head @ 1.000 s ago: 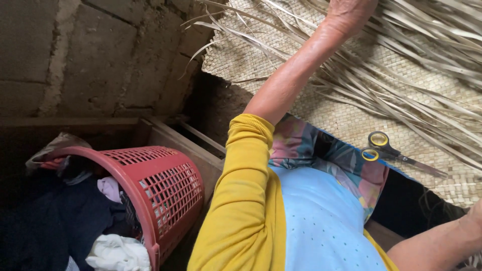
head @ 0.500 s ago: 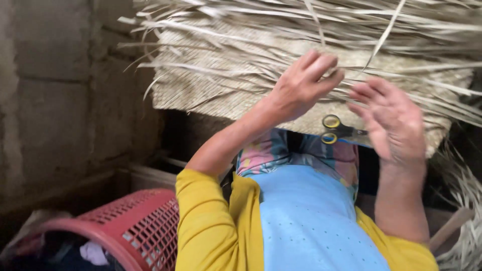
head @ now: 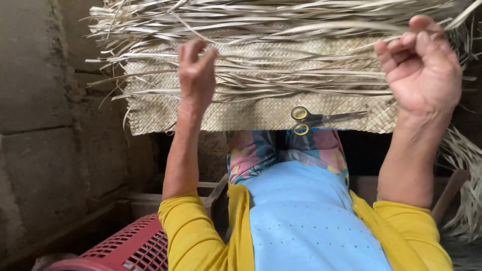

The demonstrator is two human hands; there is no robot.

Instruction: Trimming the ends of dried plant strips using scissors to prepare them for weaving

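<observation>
A woven pale straw mat [head: 251, 113] lies across my lap, with many loose dried leaf strips [head: 281, 25] fanning over its far side. My left hand [head: 196, 75] is raised above the mat's left part, fingers upright and thumb close to them; whether a strip is pinched there is unclear. My right hand [head: 427, 65] is lifted at the right, palm toward me, fingers curled by a strip that runs to the top right corner. Small scissors [head: 314, 119] with yellow-and-black handles rest on the mat's near edge between my arms, touched by neither hand.
A rough block wall [head: 45, 115] rises on the left. A red plastic laundry basket [head: 125, 251] sits at the lower left beside my elbow. More loose strips [head: 464, 165] hang at the right edge, next to a wooden stick [head: 449, 193].
The view has swung so that the mat sits squarely ahead. Both hands have spread apart and lifted; the right one has curled its fingers. The basket has slid mostly out of view.
</observation>
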